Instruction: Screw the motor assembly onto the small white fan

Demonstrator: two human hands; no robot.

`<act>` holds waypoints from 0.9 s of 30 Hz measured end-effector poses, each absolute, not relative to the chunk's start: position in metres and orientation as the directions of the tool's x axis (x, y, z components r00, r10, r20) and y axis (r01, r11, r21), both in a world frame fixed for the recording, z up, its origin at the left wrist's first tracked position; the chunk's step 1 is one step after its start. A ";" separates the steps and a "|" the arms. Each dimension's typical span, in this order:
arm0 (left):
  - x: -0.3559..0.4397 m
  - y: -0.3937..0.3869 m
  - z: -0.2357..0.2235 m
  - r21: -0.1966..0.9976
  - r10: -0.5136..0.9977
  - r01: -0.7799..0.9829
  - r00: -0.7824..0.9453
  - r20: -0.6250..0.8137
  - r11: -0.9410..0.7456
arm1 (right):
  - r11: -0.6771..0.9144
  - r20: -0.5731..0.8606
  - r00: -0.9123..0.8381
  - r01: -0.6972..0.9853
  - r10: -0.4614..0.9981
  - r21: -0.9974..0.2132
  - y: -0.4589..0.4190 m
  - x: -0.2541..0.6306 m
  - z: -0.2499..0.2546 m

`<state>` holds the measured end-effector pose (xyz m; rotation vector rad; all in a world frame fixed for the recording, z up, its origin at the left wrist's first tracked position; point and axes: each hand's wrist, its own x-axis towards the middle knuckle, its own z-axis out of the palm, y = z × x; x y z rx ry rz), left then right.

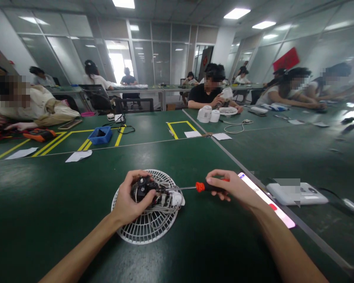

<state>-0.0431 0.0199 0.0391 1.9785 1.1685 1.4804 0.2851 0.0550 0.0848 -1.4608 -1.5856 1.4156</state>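
On the green table a round white fan grille (135, 232) lies flat, with a black fan motor assembly (142, 188) and loose wires (162, 210) on top of it. My left hand (129, 196) is wrapped round the motor, thumb toward me and fingers on the far side. A screwdriver (203, 186) with a red and black handle is gripped in my right hand (222, 184). Its shaft points left, and the tip reaches in among the motor's parts, where I cannot make out the exact contact. A white plastic part (177, 198) sits at the motor's right end.
Right of my hand lie a lit phone (265, 198) and a white power bank (297, 193) with a cable. A blue bin (100, 135), paper slips (79, 155) and yellow tape are farther off. Across the table a person (205, 94) handles white fan parts; others sit around.
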 end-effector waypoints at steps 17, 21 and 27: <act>-0.037 0.019 0.038 0.752 0.809 0.381 -0.018 0.588 -0.538 | -0.148 -0.165 -0.137 0.127 0.977 -0.981 0.051 0.277 0.083; -0.037 0.018 0.037 0.746 0.813 0.409 -0.018 0.582 -0.525 | -0.206 -0.224 -0.073 0.196 0.972 -0.959 0.053 0.273 0.080; -0.037 0.019 0.039 0.748 0.813 0.435 -0.061 0.579 -0.501 | -0.190 -0.179 -0.172 -0.051 0.969 -0.980 0.048 0.276 0.084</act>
